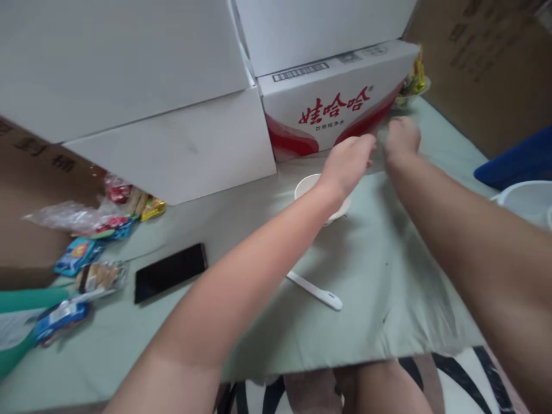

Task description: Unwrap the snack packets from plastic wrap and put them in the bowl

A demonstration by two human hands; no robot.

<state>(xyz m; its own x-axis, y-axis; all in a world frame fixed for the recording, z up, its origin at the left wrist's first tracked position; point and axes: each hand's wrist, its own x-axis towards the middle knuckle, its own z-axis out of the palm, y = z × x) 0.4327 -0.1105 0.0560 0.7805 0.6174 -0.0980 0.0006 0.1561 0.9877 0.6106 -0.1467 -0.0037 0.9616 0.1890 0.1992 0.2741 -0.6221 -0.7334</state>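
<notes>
Two bare forearms [254, 276] stretch away from me across a table [366, 322] draped in creased grey-green cloth. At the far end of the reach, the left hand [350, 162], fingers curled, comes close to the right hand [403, 138], which is bent inward and blurred; I cannot tell from my remote seat whether either pinches anything. A white bowl [306, 185] sits on the cloth beneath the left wrist, partly hidden by it, and a white plastic utensil [317, 290] lies nearer the table's edge.

White cartons [172, 155] form a wall at the back, one of them a water carton [332, 118] with red lettering (its barcode faces up). Brown cardboard [487, 75] flanks both sides. To the left, a dark-screened phone [171, 273] lies flat near wrapped snacks [101, 277] and a plastic bag [73, 219]; to the right, a blue object [520, 158] leans in above a pale container [528, 201]. Below the table edge, I see a bare knee [390, 388] and patterned fabric [459, 376].
</notes>
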